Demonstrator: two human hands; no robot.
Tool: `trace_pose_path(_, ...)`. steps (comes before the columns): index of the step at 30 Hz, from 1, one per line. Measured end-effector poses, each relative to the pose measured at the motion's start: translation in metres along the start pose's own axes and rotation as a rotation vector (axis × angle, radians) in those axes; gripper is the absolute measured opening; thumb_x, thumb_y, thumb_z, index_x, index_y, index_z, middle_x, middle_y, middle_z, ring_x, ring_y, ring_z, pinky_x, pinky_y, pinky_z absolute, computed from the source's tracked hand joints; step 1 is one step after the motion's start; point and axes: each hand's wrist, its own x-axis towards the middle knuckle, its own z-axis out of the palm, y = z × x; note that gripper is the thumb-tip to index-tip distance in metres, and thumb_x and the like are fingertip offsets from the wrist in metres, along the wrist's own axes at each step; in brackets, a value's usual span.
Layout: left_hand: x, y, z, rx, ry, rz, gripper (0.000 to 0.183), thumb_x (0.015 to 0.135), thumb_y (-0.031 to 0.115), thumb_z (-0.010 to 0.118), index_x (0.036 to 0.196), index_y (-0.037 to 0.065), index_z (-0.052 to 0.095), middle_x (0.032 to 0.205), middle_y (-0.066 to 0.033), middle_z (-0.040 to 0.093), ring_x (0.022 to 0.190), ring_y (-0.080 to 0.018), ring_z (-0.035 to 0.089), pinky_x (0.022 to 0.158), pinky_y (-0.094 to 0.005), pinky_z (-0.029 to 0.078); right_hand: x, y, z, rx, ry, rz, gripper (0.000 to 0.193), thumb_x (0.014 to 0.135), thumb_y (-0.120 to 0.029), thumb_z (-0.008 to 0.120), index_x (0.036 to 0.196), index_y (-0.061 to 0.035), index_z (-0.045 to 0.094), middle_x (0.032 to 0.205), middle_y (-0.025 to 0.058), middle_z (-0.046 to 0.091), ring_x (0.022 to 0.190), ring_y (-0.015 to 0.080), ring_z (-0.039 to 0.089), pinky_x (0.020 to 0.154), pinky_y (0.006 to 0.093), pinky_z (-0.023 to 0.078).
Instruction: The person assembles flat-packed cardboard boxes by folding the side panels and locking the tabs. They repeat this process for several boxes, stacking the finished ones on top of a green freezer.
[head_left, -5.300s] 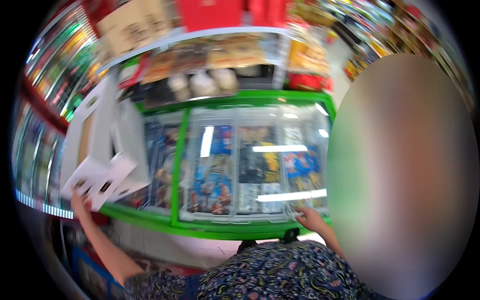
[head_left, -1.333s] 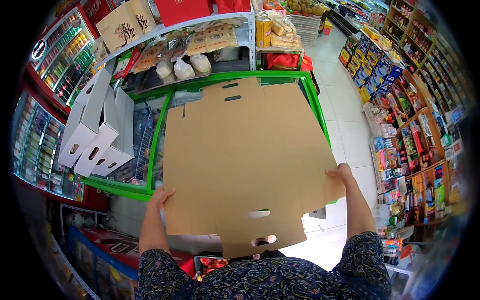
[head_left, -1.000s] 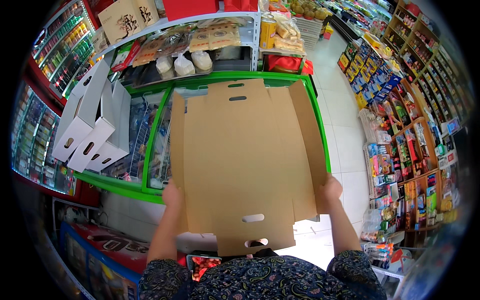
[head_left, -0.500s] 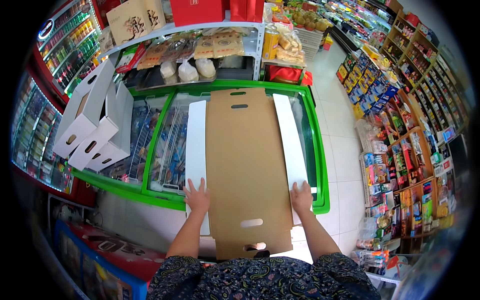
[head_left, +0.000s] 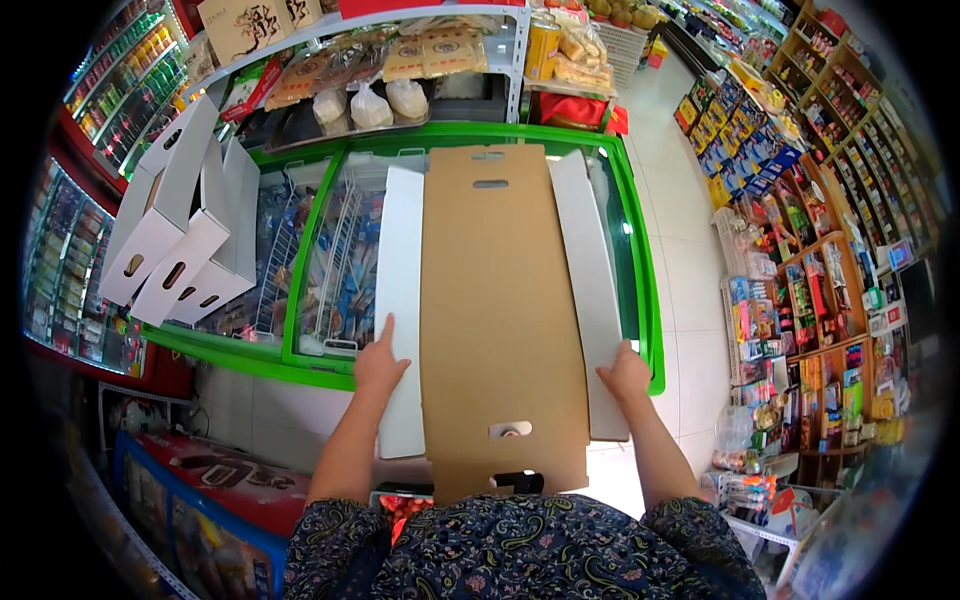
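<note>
A long unfolded cardboard box [head_left: 500, 300], brown on its upper face, lies across the freezer's glass top with hand slots at both ends. Along its sides run two white flaps, the left flap [head_left: 400, 270] and the right flap [head_left: 590, 280], both tilted up from the middle panel. My left hand [head_left: 380, 362] grips the left flap's outer edge, index finger stretched along it and thumb on the inner side. On the other side, my right hand [head_left: 627, 372] holds the right flap's outer edge, thumb inward; its other fingers are partly hidden.
White folded boxes [head_left: 175, 230] stand at the left on the green-rimmed freezer [head_left: 648, 300]. Behind it is a shelf [head_left: 510, 60] with bagged goods. Snack racks [head_left: 800, 290] line the right side beyond a tiled aisle [head_left: 670, 230]. A red-topped cooler [head_left: 220, 475] sits at lower left.
My hands have gone from lying spread on the flaps to gripping their outer edges. Both flaps now tilt up more. The whole view has shifted slightly.
</note>
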Motion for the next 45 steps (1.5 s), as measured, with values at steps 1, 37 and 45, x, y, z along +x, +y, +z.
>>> trace_pose_path(1, 0.0, 0.01, 0.008, 0.045, 0.052, 0.058, 0.089, 0.076, 0.03, 0.076, 0.151, 0.025, 0.027, 0.088, -0.0179, 0.066, 0.078, -0.035, 0.067, 0.068, -0.0445, 0.054, -0.008, -0.012, 0.003, -0.02, 0.054, -0.062, 0.049, 0.076, -0.022, 0.072, 0.114, 0.0006, 0.051, 0.091, 0.018, 0.069, 0.083, 0.0362, 0.067, 0.071, 0.0479, 0.054)
trace_pose_path(37, -0.096, -0.004, -0.03, 0.25, -0.253, 1.101, 0.051, 0.074, 0.001, 0.058, 0.123, 0.013, 0.062, 0.143, -0.0066, 0.047, 0.093, -0.0286, 0.057, 0.087, -0.0425, 0.047, -0.098, 0.057, -0.021, -0.427, -0.172, -0.937, 0.043, 0.087, -0.012, 0.049, 0.128, -0.0203, 0.058, 0.101, 0.0124, 0.056, 0.099, 0.03, 0.056, 0.089, 0.0419, 0.043)
trace_pose_path(45, -0.075, -0.009, 0.013, 0.29, -0.046, 1.292, 0.036, 0.078, 0.016, 0.061, 0.114, 0.014, 0.066, 0.106, -0.0092, 0.062, 0.095, -0.0263, 0.06, 0.084, -0.043, 0.047, -0.096, 0.064, -0.009, -0.41, 0.132, -1.198, 0.029, 0.083, -0.017, 0.056, 0.11, -0.014, 0.065, 0.1, 0.005, 0.057, 0.103, 0.0241, 0.054, 0.1, 0.0416, 0.039)
